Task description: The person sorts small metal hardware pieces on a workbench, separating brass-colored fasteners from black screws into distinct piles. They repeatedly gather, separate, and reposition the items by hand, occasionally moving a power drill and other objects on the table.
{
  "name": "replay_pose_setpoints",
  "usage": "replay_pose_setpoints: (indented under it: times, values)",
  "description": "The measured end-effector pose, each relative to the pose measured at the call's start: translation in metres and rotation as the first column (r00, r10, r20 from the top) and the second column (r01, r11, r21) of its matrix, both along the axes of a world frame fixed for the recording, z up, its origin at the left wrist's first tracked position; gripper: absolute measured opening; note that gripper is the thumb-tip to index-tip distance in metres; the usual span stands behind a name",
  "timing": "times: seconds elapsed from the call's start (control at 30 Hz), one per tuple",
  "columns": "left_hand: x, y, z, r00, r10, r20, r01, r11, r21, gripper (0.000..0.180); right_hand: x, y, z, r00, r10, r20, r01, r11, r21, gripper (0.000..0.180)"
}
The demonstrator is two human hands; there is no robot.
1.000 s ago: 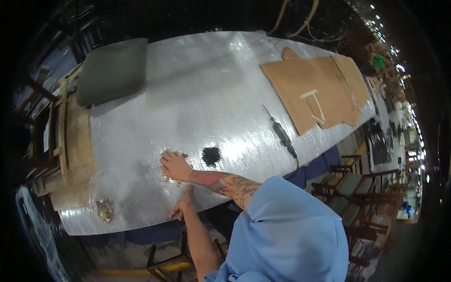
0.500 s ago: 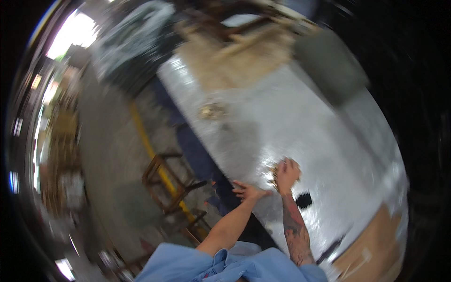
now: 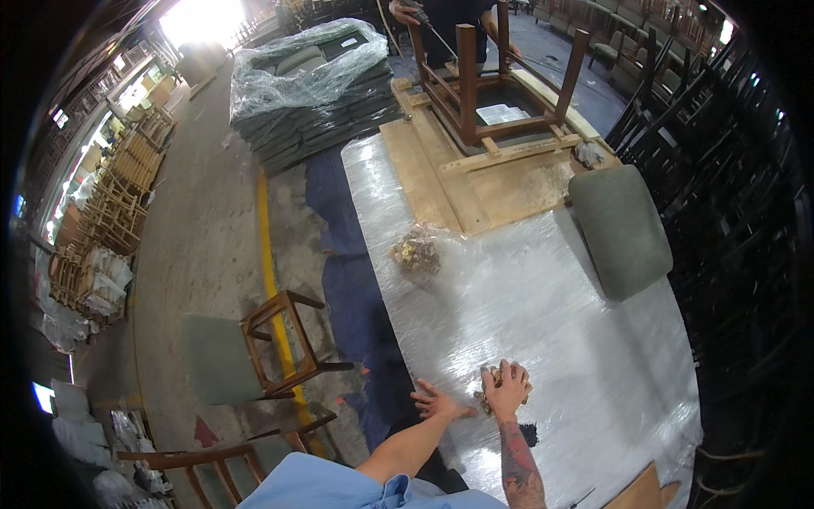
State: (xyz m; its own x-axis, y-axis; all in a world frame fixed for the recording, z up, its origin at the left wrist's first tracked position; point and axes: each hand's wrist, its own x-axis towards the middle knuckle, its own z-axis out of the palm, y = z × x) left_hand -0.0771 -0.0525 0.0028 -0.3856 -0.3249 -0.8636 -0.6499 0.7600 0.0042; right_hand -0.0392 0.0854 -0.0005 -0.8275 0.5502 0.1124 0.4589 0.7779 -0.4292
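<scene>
My right hand (image 3: 507, 388) lies over a small heap of brass-coloured pieces (image 3: 489, 392) on the table, fingers spread across its top. The pieces are too small to name, and the hand hides part of the heap. My left hand (image 3: 438, 400) is at the table's left edge, fingers apart and holding nothing, its thumb toward the heap. The tabletop (image 3: 509, 288) is covered in shiny clear film. A small black item (image 3: 528, 434) lies beside my right wrist. Farther up the table sits a clear plastic bag (image 3: 416, 256) of similar small pieces.
A grey-green cushion (image 3: 621, 231) lies at the table's right edge. Beyond, an upturned wooden chair frame (image 3: 468, 85) rests on boards; another person's hand (image 3: 407, 12) holds a power driver there. Film-wrapped cushions (image 3: 314, 102) are stacked far left. A wooden chair (image 3: 284, 343) lies left.
The head view has swung and sharpened, bringing the far end of the table and the other person into sight. My hands keep nearly the same pose, the right one still over the heap.
</scene>
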Motion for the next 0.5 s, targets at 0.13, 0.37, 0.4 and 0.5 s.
replay_pose_setpoints:
  times: [0.13, 0.37, 0.4, 0.5]
  values:
    - [-0.003, -0.006, 0.001, 1.0, -0.026, -0.009, 0.025, 1.0, -0.009, 0.176, -0.003, -0.004, 0.012, 0.996, 0.085, 0.036, -0.086, 0.996, 0.03, 0.051]
    - [-0.004, -0.005, 0.001, 0.999, -0.051, -0.015, 0.051, 0.999, 0.007, 0.177, 0.001, -0.002, -0.004, 0.997, 0.079, -0.016, -0.079, 0.997, 0.006, 0.047]
    - [-0.004, -0.006, 0.002, 0.999, -0.05, -0.021, 0.05, 0.999, -0.003, 0.177, 0.001, -0.004, -0.006, 0.996, 0.079, -0.031, -0.079, 0.997, 0.007, 0.047]
    - [-0.002, 0.0, 0.003, 0.998, -0.042, -0.035, 0.042, 0.999, -0.007, 0.177, -0.002, -0.002, -0.007, 0.994, 0.094, -0.051, -0.093, 0.996, 0.014, 0.048]
